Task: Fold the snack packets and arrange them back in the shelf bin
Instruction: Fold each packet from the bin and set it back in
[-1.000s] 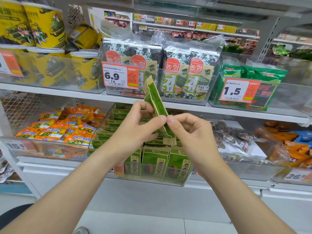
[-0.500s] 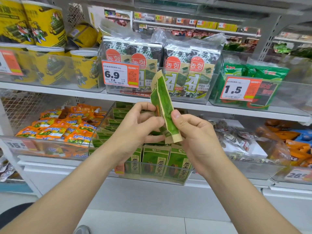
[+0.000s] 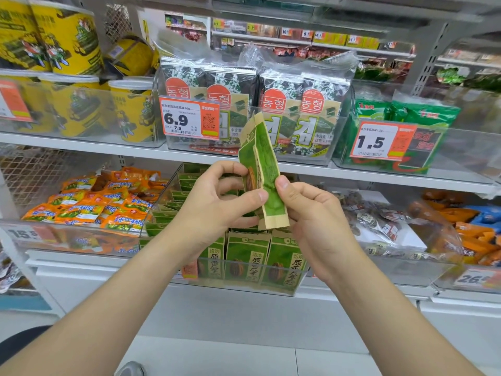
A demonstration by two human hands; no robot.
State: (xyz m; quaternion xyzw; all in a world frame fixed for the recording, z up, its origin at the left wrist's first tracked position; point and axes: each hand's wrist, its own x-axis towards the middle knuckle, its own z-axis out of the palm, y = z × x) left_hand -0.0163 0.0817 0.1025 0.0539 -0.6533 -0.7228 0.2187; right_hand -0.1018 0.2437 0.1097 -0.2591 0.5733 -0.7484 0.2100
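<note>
above the shelf bin (image 3: 245, 287), your left hand (image 3: 214, 210) and right hand (image 3: 311, 213) both pinch the packet (image 3: 261, 169); press the lengthwise crease flat before slotting it in.

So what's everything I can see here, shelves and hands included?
Held packet: one, green and tan, upright between both hands.
Clear bin: one, transparent, lower shelf centre.
Binned packets: many, green and tan, rows inside it.
Orange packets: many, orange, lower shelf left.
Yellow tubs: several, yellow, upper shelf left.
Seaweed bags: two, dark green with red labels, upper shelf centre.
Green bags: two, green, upper shelf right.
Left hand: one, pinching packet's left side.
Right hand: one, pinching packet's right edge.
</note>
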